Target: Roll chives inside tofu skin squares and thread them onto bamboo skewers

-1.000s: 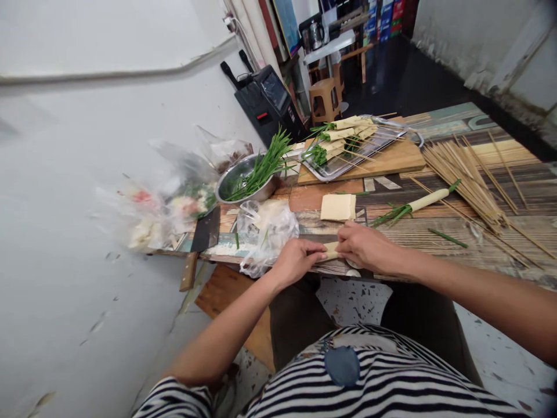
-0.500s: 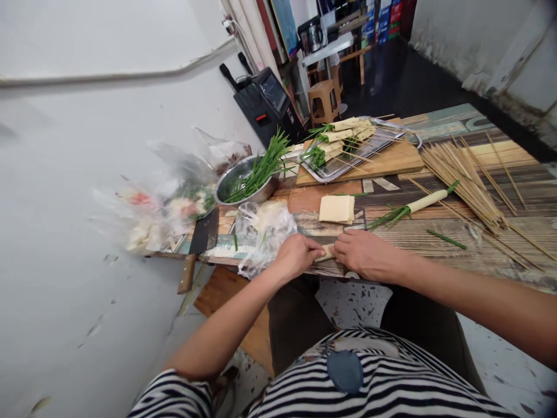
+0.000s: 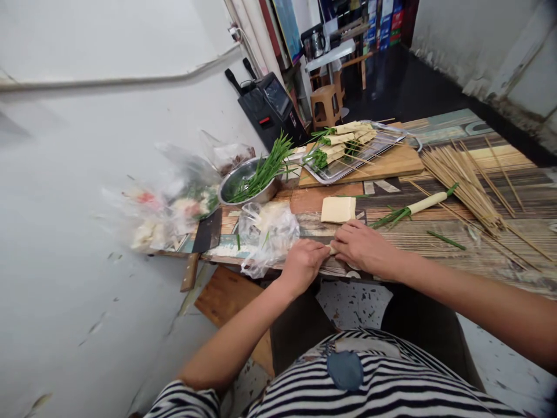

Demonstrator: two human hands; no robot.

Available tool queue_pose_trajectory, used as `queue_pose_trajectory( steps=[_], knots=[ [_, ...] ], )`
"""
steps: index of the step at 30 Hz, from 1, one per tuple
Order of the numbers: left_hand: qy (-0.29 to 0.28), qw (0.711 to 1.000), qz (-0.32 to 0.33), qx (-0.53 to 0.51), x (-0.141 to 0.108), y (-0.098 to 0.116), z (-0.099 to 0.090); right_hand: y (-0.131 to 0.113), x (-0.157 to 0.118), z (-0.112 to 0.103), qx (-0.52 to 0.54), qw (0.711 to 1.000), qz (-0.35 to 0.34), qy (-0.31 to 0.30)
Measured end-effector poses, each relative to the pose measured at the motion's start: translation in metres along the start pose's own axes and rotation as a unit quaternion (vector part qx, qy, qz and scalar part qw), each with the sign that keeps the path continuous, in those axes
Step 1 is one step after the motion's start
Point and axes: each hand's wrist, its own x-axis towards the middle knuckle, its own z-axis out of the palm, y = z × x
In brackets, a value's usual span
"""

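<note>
Grasping a narrow pale-yellow roll (image 3: 332, 251), mostly hidden, in a curled bare left hand (image 3: 303, 262) and a curled bare right hand (image 3: 364, 247), at the near edge of the wood-patterned tabletop (image 3: 418, 239), just short of stacked thin pale-yellow sheets (image 3: 338, 209)

Our left hand (image 3: 307, 261) and our right hand (image 3: 363, 247) hold a small pale roll (image 3: 332, 250) at the near edge of the table (image 3: 409, 238), and our fingers hide most of it. Just past our right hand we see a stack of pale squares (image 3: 338, 209). By the far edge, a metal tray (image 3: 324, 182) of green-stuffed rolls (image 3: 342, 139) sits on a wooden board (image 3: 400, 165). Toward the left end we have a bowl (image 3: 267, 193) of green stalks (image 3: 270, 168), and a knife (image 3: 208, 231) pokes its handle over the near edge
</note>
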Motion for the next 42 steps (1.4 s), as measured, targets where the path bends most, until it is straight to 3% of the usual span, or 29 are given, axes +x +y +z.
queue_pose_trajectory(
  steps=[4, 9, 13, 15, 20, 22, 23, 24, 26, 31, 36, 39, 42],
  knots=[
    [0.001, 1.000, 0.000, -0.005, 0.003, -0.002, -0.003, 0.000, -0.003, 0.004, -0.006, 0.999, -0.021, 0.035],
    [0.027, 0.996, 0.049, 0.067, 0.001, 0.001, -0.001, 0.014, 0.008, 0.006, 0.053, 0.998, -0.019, -0.026],
    [0.085, 0.993, 0.082, 0.027, -0.002, -0.004, 0.008, 0.014, 0.015, 0.003, 0.046, 0.996, -0.016, -0.073],
    [0.097, 0.992, 0.085, 0.012, -0.002, -0.006, 0.012, 0.008, 0.013, 0.000, 0.032, 0.998, 0.007, -0.063],
    [0.098, 0.990, 0.101, 0.033, -0.003, -0.005, 0.012, 0.004, -0.022, -0.022, -0.005, 0.993, 0.119, 0.016],
    [0.099, 0.990, 0.086, 0.045, -0.003, -0.003, 0.012, 0.017, -0.051, -0.034, -0.038, 0.976, 0.209, 0.046],
    [0.099, 0.991, 0.078, 0.048, -0.003, -0.001, 0.013, 0.026, -0.066, -0.039, -0.078, 0.948, 0.305, 0.055],
    [0.098, 0.991, 0.070, 0.052, -0.003, 0.000, 0.013, 0.036, -0.080, -0.043, -0.120, 0.914, 0.384, 0.046],
    [0.090, 0.993, 0.057, 0.058, -0.003, 0.001, 0.014, 0.056, -0.103, -0.045, -0.182, 0.866, 0.464, -0.028],
    [0.062, 0.994, 0.044, 0.081, -0.003, -0.001, 0.017, 0.081, -0.115, -0.036, -0.195, 0.848, 0.486, -0.085],
    [0.051, 0.995, 0.037, 0.082, -0.001, -0.001, 0.018, 0.078, -0.114, -0.043, -0.141, 0.856, 0.497, -0.005],
    [0.054, 0.995, 0.038, 0.070, 0.000, 0.001, 0.017, 0.070, -0.120, -0.055, -0.096, 0.878, 0.461, 0.083],
    [0.050, 0.996, 0.033, 0.070, 0.001, 0.001, 0.016, 0.053, -0.125, -0.072, -0.082, 0.890, 0.429, 0.130]
  ],
)
